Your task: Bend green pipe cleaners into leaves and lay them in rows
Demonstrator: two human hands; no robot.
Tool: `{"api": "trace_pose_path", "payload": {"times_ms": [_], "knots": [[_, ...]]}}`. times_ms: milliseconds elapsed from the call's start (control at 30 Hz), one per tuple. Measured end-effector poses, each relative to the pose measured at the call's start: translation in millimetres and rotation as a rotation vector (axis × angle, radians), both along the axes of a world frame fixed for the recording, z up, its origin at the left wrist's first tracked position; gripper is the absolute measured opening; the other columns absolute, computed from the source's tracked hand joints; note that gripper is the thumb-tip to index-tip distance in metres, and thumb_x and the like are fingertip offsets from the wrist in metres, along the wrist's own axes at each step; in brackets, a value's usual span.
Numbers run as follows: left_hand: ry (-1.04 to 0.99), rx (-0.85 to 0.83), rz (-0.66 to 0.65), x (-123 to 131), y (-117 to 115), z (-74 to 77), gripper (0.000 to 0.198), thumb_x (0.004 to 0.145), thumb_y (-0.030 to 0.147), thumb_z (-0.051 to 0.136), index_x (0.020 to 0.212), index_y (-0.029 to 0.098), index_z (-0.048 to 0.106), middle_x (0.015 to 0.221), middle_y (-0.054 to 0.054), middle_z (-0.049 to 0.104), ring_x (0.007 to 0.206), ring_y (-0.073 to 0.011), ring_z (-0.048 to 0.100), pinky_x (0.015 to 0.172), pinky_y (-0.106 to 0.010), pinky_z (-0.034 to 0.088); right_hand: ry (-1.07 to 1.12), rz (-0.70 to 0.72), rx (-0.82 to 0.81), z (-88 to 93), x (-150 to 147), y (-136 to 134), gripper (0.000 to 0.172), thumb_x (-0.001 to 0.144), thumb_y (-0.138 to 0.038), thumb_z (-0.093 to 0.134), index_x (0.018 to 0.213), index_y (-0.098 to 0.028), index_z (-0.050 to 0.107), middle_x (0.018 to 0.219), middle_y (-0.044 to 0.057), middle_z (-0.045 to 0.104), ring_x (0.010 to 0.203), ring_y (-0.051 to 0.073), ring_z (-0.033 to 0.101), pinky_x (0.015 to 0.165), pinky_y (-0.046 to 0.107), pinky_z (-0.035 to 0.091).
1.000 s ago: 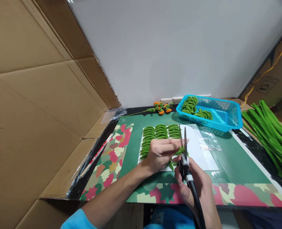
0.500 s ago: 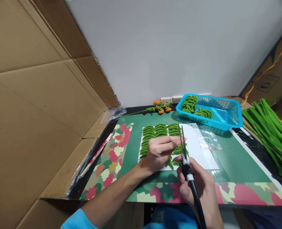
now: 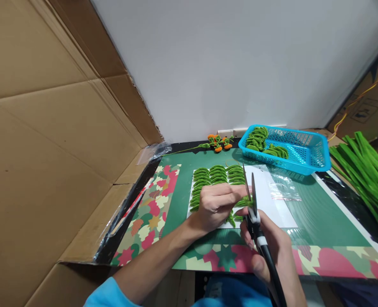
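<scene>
Brown cardboard filled the left of the frame, and a pale wall spread across the top centre. At lower centre lay a green mat with a patterned border. Green fuzzy stems lay bundled at the right edge; left of them, a blue basket held curved green pieces at one end. Near the middle of the mat, a white sheet bore rows of green pieces. Just below centre, the right hand gripped black-handled scissors, blades parted and pointing up. Beside the blades, the left hand had its fingers drawn together; whether they pinched a piece, I could not tell. Orange flowers lay above the rows.
</scene>
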State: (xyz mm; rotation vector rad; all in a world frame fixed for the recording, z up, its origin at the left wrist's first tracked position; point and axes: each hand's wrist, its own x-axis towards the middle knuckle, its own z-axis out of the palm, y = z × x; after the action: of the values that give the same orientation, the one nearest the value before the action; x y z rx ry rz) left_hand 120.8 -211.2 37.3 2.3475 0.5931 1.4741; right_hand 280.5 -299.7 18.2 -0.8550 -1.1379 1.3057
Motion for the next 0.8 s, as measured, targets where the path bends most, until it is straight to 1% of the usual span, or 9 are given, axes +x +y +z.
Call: {"api": "trace_pose_path", "payload": {"times_ms": [100, 233, 367, 500, 667, 800], "knots": [[0.024, 0.002, 0.008, -0.3, -0.4, -0.9, 0.032, 0.1, 0.026, 0.069, 0.129, 0.016, 0.077, 0.101, -0.015, 0.082, 0.088, -0.0202, 0.079, 0.079, -0.026, 0.062, 0.02, 0.03, 0.005, -2.4, 1.6, 2.0, 0.081, 0.071, -0.086, 0.075, 0.113, -0.017, 0.071, 0.073, 0.001, 0.053, 0.062, 0.015, 0.04, 0.054, 0.027, 0.035], [0.028, 0.01, 0.012, -0.5, -0.2, -1.6, 0.029, 0.101, 0.022, 0.067, 0.127, 0.015, 0.078, 0.098, -0.014, 0.082, 0.09, -0.0206, 0.079, 0.08, -0.027, 0.063, 0.018, 0.037, -0.01, -1.3, 1.1, 1.2, 0.084, 0.069, -0.086, 0.076, 0.115, -0.017, 0.071, 0.074, 0.001, 0.053, 0.063, 0.015, 0.04, 0.055, 0.027, 0.036], [0.025, 0.019, 0.02, -0.6, 0.5, -0.9, 0.034, 0.101, 0.014, 0.063, 0.132, 0.019, 0.076, 0.105, -0.013, 0.082, 0.091, -0.0195, 0.08, 0.081, -0.027, 0.063, 0.011, 0.0, 0.004, 0.5, 0.6, -1.7, 0.078, 0.07, -0.081, 0.08, 0.115, -0.018, 0.072, 0.075, 0.002, 0.054, 0.065, 0.017, 0.044, 0.058, 0.028, 0.041], [0.013, 0.043, 0.005, -2.0, 2.4, 0.3, 0.035, 0.102, 0.016, 0.062, 0.135, 0.02, 0.074, 0.113, -0.014, 0.082, 0.098, -0.0213, 0.08, 0.083, -0.028, 0.063, 0.004, -0.032, 0.02, 0.8, 0.4, -3.0, 0.076, 0.07, -0.078, 0.082, 0.116, -0.018, 0.074, 0.075, 0.003, 0.054, 0.066, 0.018, 0.046, 0.06, 0.029, 0.045], [0.013, 0.04, -0.03, -3.9, 5.2, 1.5, 0.035, 0.101, 0.013, 0.059, 0.132, 0.02, 0.075, 0.115, -0.014, 0.081, 0.1, -0.021, 0.079, 0.085, -0.028, 0.062, 0.033, 0.016, 0.007, 3.7, 0.1, -3.3, 0.074, 0.071, -0.077, 0.082, 0.118, -0.02, 0.076, 0.071, 0.001, 0.051, 0.066, 0.019, 0.049, 0.066, 0.031, 0.05], [0.014, 0.053, -0.019, -4.3, 4.4, 3.0, 0.037, 0.101, 0.011, 0.058, 0.132, 0.022, 0.075, 0.114, -0.012, 0.082, 0.101, -0.0204, 0.079, 0.084, -0.028, 0.061, 0.065, 0.025, -0.009, 4.8, -0.7, -4.7, 0.073, 0.069, -0.075, 0.085, 0.118, -0.021, 0.076, 0.069, 0.0, 0.05, 0.066, 0.019, 0.051, 0.067, 0.031, 0.053]]}}
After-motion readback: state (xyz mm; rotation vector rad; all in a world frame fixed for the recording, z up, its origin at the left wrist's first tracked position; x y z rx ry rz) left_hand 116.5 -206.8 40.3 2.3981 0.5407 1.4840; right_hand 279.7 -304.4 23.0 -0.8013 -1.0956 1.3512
